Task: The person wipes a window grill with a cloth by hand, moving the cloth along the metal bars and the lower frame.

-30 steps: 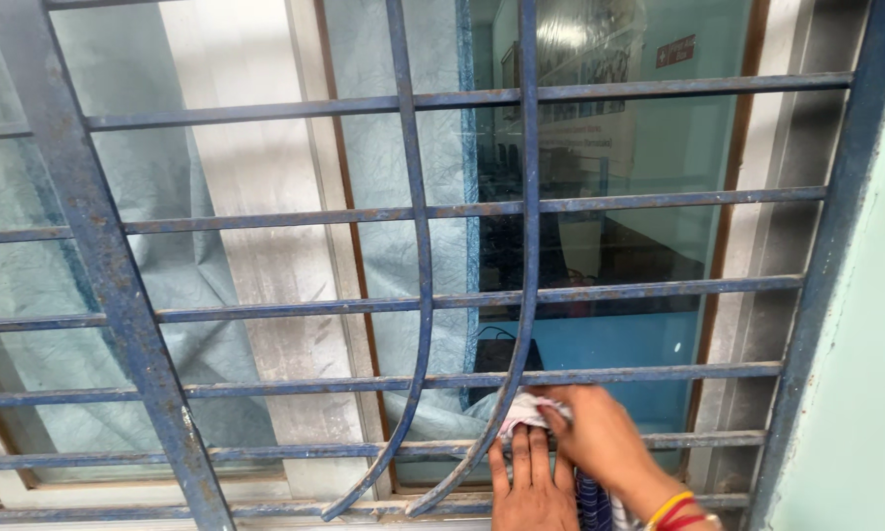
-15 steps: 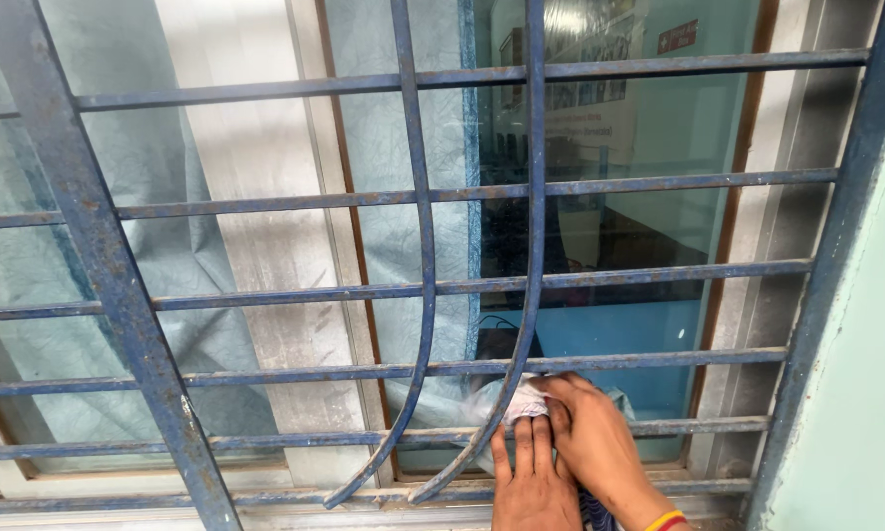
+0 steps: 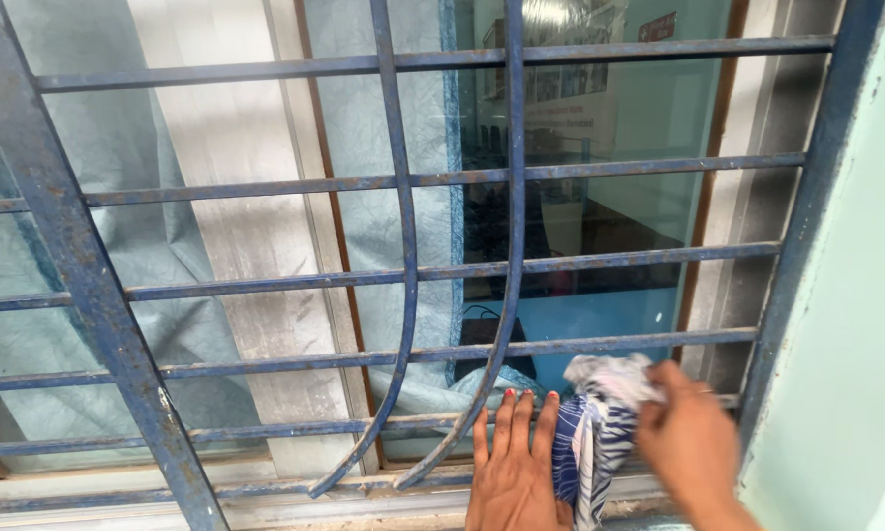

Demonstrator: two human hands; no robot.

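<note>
The blue-and-white striped cloth [image 3: 592, 433] hangs bunched at the window's lower right, between my hands, its lower end cut off by the frame edge. My right hand [image 3: 691, 440], blurred, has its grip clamped on the cloth's top. My left hand [image 3: 514, 462] lies flat, fingers together, against the blue metal grille [image 3: 403, 270], wrist out of view.

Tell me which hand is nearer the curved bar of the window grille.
Left. The left hand lies flat beside the curved bar, fingertips almost touching it. The right hand is farther right, gripping the striped cloth.
</note>
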